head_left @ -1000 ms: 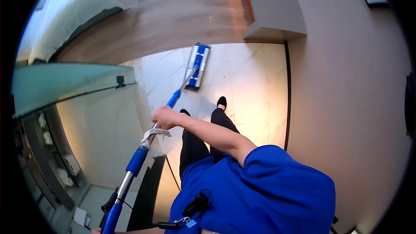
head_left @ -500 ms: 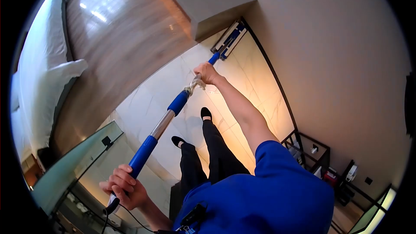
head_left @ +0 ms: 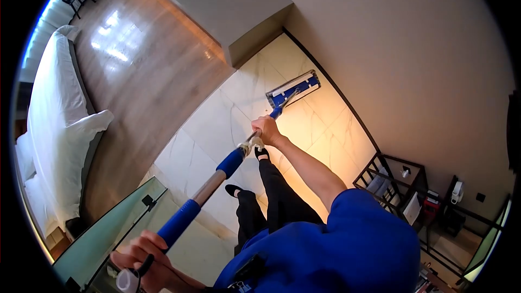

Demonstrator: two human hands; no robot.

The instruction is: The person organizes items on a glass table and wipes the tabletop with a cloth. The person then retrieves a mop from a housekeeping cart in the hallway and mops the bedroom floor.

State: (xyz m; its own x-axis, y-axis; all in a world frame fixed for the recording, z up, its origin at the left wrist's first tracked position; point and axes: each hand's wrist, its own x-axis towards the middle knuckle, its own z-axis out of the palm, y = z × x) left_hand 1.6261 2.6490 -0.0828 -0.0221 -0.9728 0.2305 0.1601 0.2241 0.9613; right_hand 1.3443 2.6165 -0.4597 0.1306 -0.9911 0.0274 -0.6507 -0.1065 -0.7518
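A flat mop with a blue-and-metal pole (head_left: pixel 205 187) slants from the lower left toward the upper middle. My right hand (head_left: pixel 266 129) is wrapped round the lower pole, just above the blue joint. Some whitish cloth or string (head_left: pixel 252 143) is tied round the pole beside it. The blue-and-white mop head (head_left: pixel 294 89) lies flat on the marble-look tiles. My left hand (head_left: pixel 145 258) grips the upper end of the pole by the blue sleeve; its fingers are slightly blurred. A black loop and a whitish end piece (head_left: pixel 127 280) show there.
My shoes (head_left: pixel 233 190) stand on the tiled floor (head_left: pixel 211 125). Wood flooring (head_left: pixel 146 65) and a bed (head_left: pixel 59 130) are to the left. A grey cabinet (head_left: pixel 222 0) is ahead, a black-framed rack (head_left: pixel 388 184) at right, and a glass panel (head_left: pixel 108 228) at lower left.
The mop head has come away from the cabinet-wall corner, back toward me, and turned more crosswise. My right hand has moved back with the pole; my left hand is lower in view.
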